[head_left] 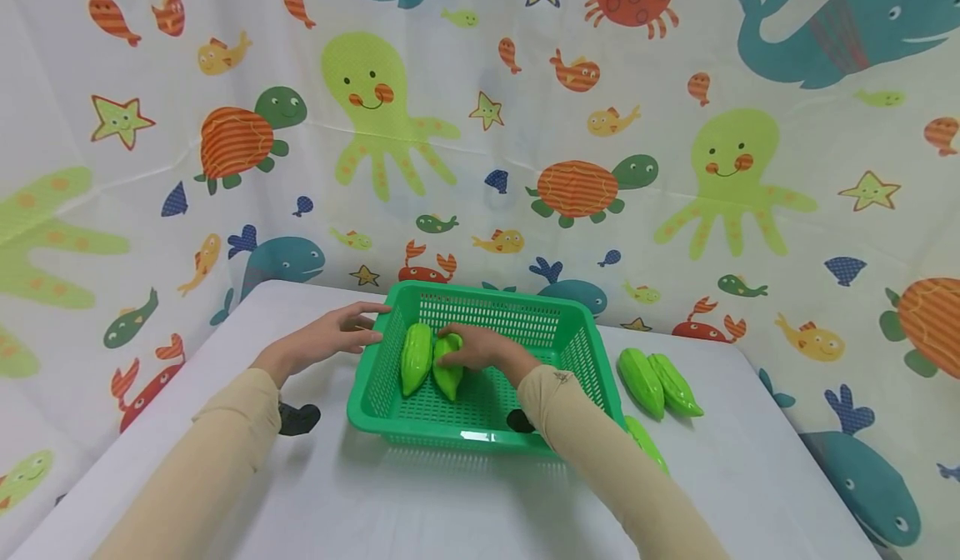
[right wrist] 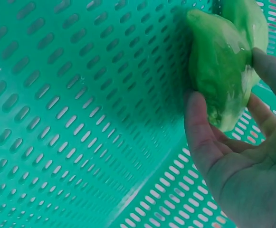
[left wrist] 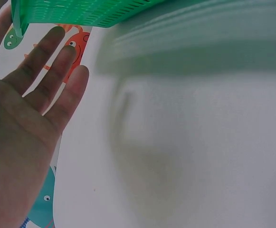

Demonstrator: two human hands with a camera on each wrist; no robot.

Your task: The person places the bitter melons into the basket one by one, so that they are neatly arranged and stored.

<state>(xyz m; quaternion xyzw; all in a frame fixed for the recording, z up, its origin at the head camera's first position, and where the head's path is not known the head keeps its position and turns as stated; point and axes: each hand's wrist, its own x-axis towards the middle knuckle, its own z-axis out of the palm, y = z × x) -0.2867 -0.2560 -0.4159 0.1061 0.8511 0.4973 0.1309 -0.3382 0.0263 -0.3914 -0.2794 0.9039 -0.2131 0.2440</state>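
A green plastic basket (head_left: 480,436) with slotted walls stands on the table. Inside, toward its left end, two glossy, ridged, pointed green fruits lie side by side; their exact kind I cannot tell. My right hand (head_left: 480,349) reaches in and grips the right-hand green fruit (head_left: 447,374), thumb and fingers around it in the right wrist view (right wrist: 242,161). The other green fruit (head_left: 416,360) rests just left of it. At the basket's left rim is my left hand (head_left: 330,339), fingers spread and fairly straight, fingertips at the rim; nothing is in its palm (left wrist: 19,123).
Right of the basket, two more green fruits (head_left: 641,383) lie together on the white table (head_left: 735,460). Another green fruit (head_left: 647,443) is close to the basket's right side, partly hidden by my right sleeve. A curtain (head_left: 480,60) printed with sea animals hangs behind the table.
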